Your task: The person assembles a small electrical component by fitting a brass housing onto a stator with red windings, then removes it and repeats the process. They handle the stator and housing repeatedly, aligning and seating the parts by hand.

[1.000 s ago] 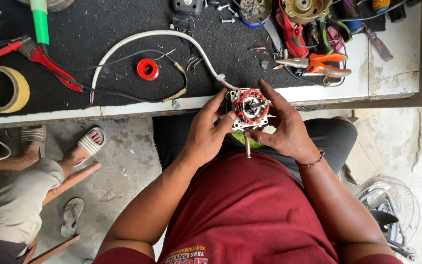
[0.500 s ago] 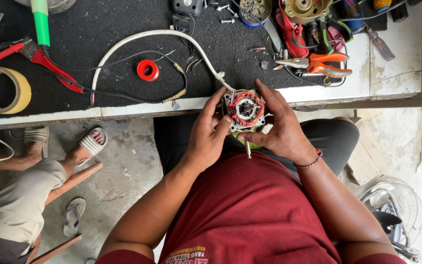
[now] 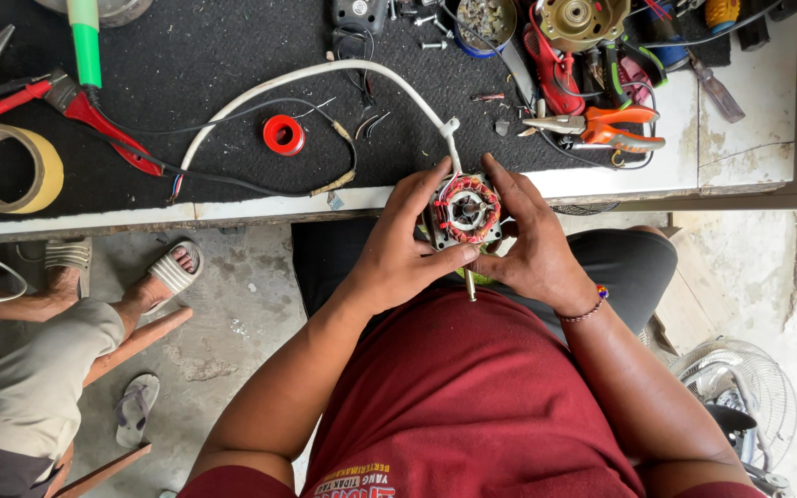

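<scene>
A small fan motor stator with red copper windings and a metal core is gripped from both sides just below the bench edge. My left hand wraps its left side, thumb reaching under it. My right hand holds its right side, fingers spread over the top. A thin metal shaft sticks out toward my body. A white cable runs from the motor across the black mat.
On the black mat lie a red tape roll, a brown tape roll, red-handled pliers, orange-handled pliers, screws and another motor part. Another person's legs in sandals sit at the left. A fan guard stands on the floor at lower right.
Both hands have turned and shifted the motor slightly up toward the bench edge; the fingers regripped around it.
</scene>
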